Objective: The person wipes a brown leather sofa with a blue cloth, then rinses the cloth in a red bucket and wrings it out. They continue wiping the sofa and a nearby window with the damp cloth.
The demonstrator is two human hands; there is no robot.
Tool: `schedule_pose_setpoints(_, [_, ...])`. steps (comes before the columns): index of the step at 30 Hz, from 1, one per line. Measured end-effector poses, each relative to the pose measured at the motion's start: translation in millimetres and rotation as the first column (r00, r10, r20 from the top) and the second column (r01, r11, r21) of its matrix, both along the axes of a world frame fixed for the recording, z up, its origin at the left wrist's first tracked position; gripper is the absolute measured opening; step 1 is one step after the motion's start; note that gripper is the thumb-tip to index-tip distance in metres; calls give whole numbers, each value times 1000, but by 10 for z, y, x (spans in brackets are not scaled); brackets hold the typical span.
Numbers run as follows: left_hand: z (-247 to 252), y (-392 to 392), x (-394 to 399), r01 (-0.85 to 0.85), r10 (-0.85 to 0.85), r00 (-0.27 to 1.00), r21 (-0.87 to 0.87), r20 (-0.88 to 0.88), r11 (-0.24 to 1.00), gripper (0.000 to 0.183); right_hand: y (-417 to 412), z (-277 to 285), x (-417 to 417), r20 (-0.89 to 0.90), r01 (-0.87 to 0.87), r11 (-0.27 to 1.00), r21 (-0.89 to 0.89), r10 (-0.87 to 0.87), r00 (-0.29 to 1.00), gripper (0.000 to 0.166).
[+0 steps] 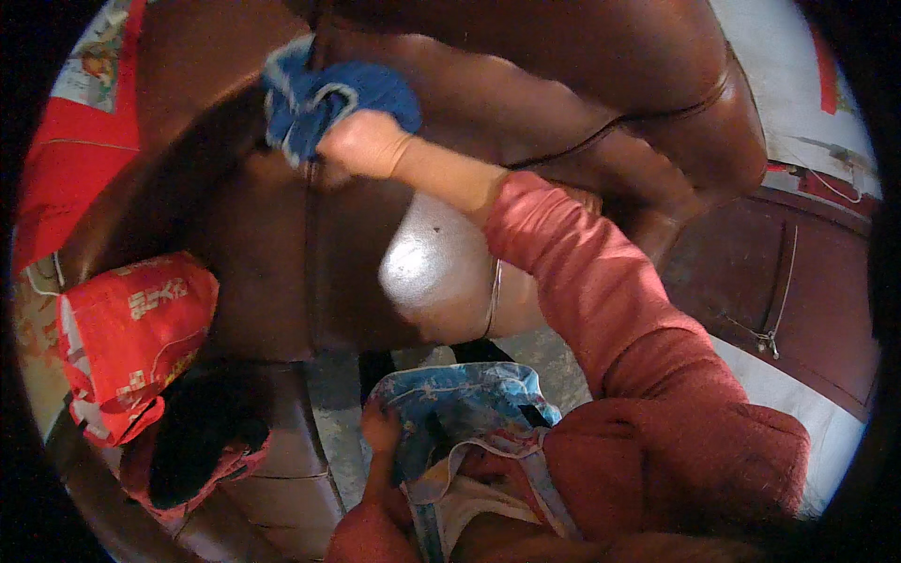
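My right hand (366,144) is closed around a blue cloth (380,84) with pale frayed-looking edges. The bunched cloth lies against a brown leather sofa (260,281), near a vertical seam where seat and backrest meet. That arm reaches forward across the seat in a red sleeve. Down by my body, my left hand (380,426) hangs beside the blue patterned apron (457,387). Its fingers are dim and partly hidden, so whether they grip anything cannot be made out.
On the sofa at left rests a red bag (155,324) bearing writing, with a dark, pink-edged garment (211,450) just below it. A red cloth (77,176) hangs at far left. To the right stands a dark reddish-brown cabinet (746,267) with a cord hanging on it.
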State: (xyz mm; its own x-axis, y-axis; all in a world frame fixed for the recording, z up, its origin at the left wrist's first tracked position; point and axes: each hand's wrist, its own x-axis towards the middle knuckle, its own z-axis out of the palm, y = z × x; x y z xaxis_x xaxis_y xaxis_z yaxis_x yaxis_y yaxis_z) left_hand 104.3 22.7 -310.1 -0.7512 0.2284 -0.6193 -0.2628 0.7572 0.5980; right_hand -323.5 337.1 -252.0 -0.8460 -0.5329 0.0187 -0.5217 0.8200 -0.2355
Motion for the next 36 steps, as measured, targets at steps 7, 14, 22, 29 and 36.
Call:
schedule_pose_setpoints(7, [-135,155,196,323,-354,932,-252,-84,912,36,-119,-1562,544,479,414,910,-3,-362,799,24])
schedule_pose_setpoints(14, [-169,208,428,263,-257,965,-267,56,927,34,686,-1572,1192,515,496,831,250,-548,659,48])
schedule_pose_setpoints(22, [-148,152,367,324,-327,944,-266,36,908,33,1105,-1885,2532,-126,884,438,-161,-898,422,31])
schedule_pose_setpoints(29, [-208,149,116,402,-435,898,-278,-65,872,33,-152,-1424,4210,318,906,423,4,-860,400,44])
schedule_pose_setpoints(36, [-8,38,-300,546,-547,834,-236,68,804,47,-741,-741,4965,871,928,372,-35,-443,211,40])
